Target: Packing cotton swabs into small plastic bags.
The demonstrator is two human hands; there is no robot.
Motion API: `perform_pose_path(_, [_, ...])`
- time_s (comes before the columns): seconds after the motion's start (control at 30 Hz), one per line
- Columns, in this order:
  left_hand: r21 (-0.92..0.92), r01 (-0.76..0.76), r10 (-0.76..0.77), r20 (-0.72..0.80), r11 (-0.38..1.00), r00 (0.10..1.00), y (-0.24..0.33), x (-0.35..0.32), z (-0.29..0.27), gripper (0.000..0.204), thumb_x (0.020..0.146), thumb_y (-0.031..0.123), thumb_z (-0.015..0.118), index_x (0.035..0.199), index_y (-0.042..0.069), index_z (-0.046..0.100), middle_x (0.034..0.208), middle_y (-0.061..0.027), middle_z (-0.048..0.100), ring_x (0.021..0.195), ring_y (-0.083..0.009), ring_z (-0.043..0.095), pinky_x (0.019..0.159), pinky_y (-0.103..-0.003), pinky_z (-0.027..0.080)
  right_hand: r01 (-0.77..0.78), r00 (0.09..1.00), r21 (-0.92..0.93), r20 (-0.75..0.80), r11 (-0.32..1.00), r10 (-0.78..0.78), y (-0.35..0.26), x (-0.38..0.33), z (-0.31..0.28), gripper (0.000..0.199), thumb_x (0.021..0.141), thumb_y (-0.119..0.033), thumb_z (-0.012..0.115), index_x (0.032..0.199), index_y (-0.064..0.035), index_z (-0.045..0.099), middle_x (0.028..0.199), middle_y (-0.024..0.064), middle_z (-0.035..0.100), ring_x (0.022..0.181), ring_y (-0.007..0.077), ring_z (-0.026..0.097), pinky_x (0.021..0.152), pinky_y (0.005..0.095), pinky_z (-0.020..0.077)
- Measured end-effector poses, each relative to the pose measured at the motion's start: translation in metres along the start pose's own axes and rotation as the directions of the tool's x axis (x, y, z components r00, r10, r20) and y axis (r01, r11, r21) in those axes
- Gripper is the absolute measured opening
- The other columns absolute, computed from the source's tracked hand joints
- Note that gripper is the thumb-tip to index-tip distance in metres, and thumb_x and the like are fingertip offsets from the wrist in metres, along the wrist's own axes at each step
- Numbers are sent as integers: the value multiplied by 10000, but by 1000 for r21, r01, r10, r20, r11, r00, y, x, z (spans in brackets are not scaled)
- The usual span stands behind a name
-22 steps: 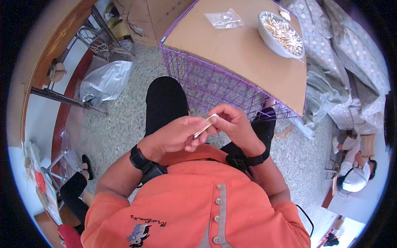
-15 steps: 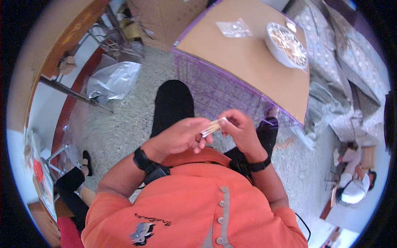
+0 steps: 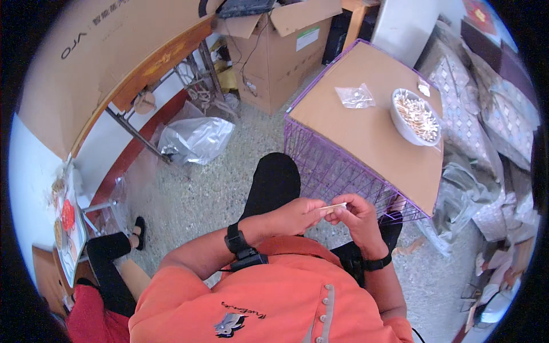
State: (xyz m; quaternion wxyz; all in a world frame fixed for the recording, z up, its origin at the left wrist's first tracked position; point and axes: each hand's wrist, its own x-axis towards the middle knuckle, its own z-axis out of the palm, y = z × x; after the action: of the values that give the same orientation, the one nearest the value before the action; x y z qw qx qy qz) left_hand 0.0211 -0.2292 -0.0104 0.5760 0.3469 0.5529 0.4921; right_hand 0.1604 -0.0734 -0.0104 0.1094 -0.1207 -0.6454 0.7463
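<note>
Speckled grey floor (image 3: pixel 200 188) fills the middle of the head view, with an open cardboard box (image 3: pixel 274 51) and a crumpled clear plastic bag (image 3: pixel 197 137) lying further off. Ahead of the person stands a purple wire cage (image 3: pixel 337 171) topped by a brown board that serves as a worktop (image 3: pixel 372 131); on it sit a white bowl (image 3: pixel 400 123) heaped with small pale sticks and a small clear packet (image 3: pixel 354 96).

Both forearms come up from the orange shirt and bend inward, so the hands meet over the lap, just in front of the cage. The left hand (image 3: pixel 294 216) has its fingers curled and pinched together on one end of a thin pale stick (image 3: pixel 333 207). The right hand (image 3: pixel 359 216) closes its fingertips on the other end, thumb side turned toward the left hand. The stick lies nearly level between them, well apart from the bowl.

Most of the stick is covered by the fingers, and its make is too small to tell. A black band sits on each wrist. Another person's leg and shoe are cut off at the lower left.
</note>
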Motion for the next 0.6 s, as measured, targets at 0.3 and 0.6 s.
perform_pose_path(0.3, [534,-1,-47,77,845,996,69,43,-11,294,994,296,502,1127,57,612,834,-9,613,694,-95,568,588,-254,467,110,992,-70,-60,992,-114,-28,13,-50,56,924,-41,612,942,11,626,810,48,667,734,114,644,684,254,541])
perform_pose_path(0.6, [970,-176,449,83,170,890,211,178,-102,256,870,100,634,1112,15,634,1039,-117,638,861,-210,633,797,-331,519,257,813,-209,-481,944,-328,-36,23,-182,29,913,-33,615,920,-10,631,769,21,638,679,84,598,637,228,510])
